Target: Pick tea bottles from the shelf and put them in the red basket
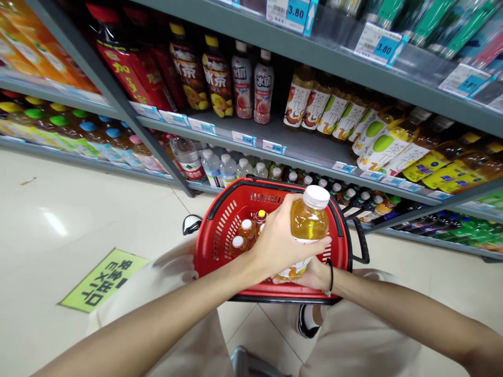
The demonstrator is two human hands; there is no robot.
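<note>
My left hand (pixel 277 235) is wrapped around the upper body of a bottle of amber tea (pixel 309 222), which has a white cap and a white label with fruit on it. At its base, my right hand (pixel 315 273) holds the bottle from below; some of those fingers are hidden behind it. The bottle is nearly upright, tilted slightly, above a red shopping basket (pixel 205 251) between my legs. Inside the basket stand several bottles (pixel 247 230) with white or yellow caps, partly covered by my left hand.
Ahead is a grey drinks shelf (pixel 251 133) with several rows of bottles, including similar tea bottles (pixel 330 110). A black basket handle (pixel 362 241) sticks out on the right. A yellow-green floor sign (pixel 104 280) lies at left, and a grey object (pixel 251 364) is below.
</note>
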